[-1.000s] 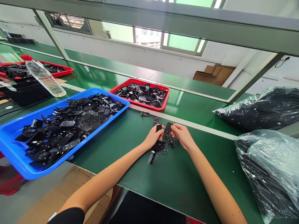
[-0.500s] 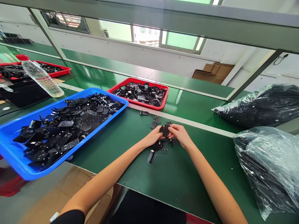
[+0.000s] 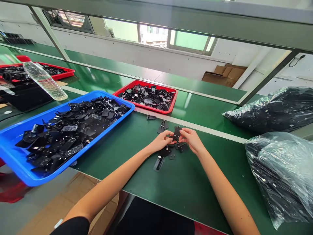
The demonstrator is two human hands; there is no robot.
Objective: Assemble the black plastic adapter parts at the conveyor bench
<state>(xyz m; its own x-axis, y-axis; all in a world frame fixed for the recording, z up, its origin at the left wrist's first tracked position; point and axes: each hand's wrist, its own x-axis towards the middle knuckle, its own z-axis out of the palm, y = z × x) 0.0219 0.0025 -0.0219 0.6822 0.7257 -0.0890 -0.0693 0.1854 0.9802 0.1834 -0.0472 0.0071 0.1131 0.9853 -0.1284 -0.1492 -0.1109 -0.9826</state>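
Note:
Between my two hands is a small flat black plastic part (image 3: pixel 177 132), held above the green table. My left hand (image 3: pixel 161 141) pinches its lower left side. The fingers of my right hand (image 3: pixel 192 139) are closed on its right edge. Beneath and around my hands lie several loose black parts (image 3: pixel 165 151), some with small shiny pins. A part with a clear strip (image 3: pixel 158 164) lies nearest to me, and another black part (image 3: pixel 162 126) with upright pins sits just beyond my left hand.
A blue tray (image 3: pixel 97 150) heaped with black parts stands on the left. Behind it is a red tray (image 3: pixel 174 101) of similar parts. Clear bags (image 3: pixel 276 163) of black parts lie at right. A water bottle (image 3: pixel 45 81) leans at far left, and a shelf beam (image 3: pixel 156 16) crosses above.
The black part in my hands has turned to show a longer outline and extends further up. My right hand has moved slightly right and my fingers have shifted their grip.

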